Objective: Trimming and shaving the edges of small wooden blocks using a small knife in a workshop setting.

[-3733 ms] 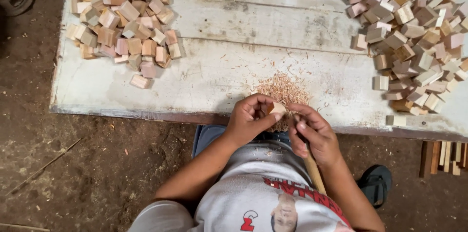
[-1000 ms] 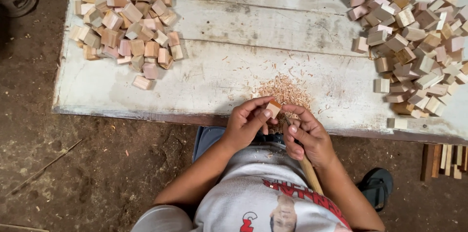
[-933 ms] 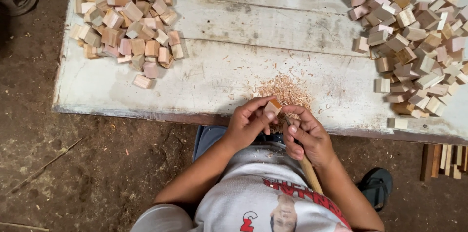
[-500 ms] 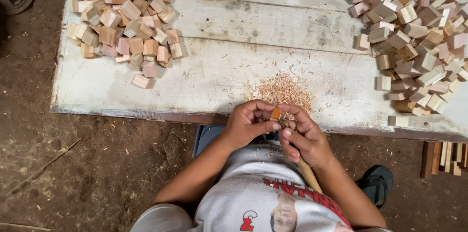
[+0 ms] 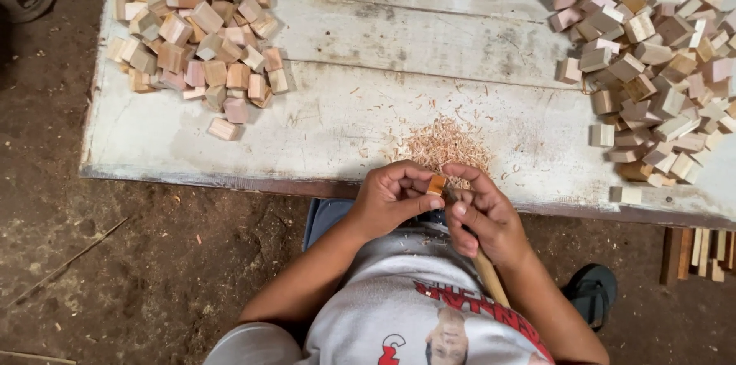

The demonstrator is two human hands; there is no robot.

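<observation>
White worn board [image 5: 368, 97] is lying across the dirt floor, carrying two block piles: one far left [image 5: 195, 27], one far right [image 5: 652, 66]. Shavings heap [image 5: 445, 146] is sitting near the front edge. Left hand [image 5: 391, 200] is pinching a small wooden block [image 5: 436, 184] just past that edge; right hand [image 5: 483, 215] is gripping a wooden-handled tool [image 5: 487, 277] against it.

Pale tan wooden blocks [image 5: 195, 35] — whitewashed board [image 5: 399, 43] — orange-brown small block [image 5: 436, 184].

A worn whitish plank table [image 5: 368, 35] fills the upper frame, over a brown dirt floor [image 5: 146, 258] across the lower left.
</observation>
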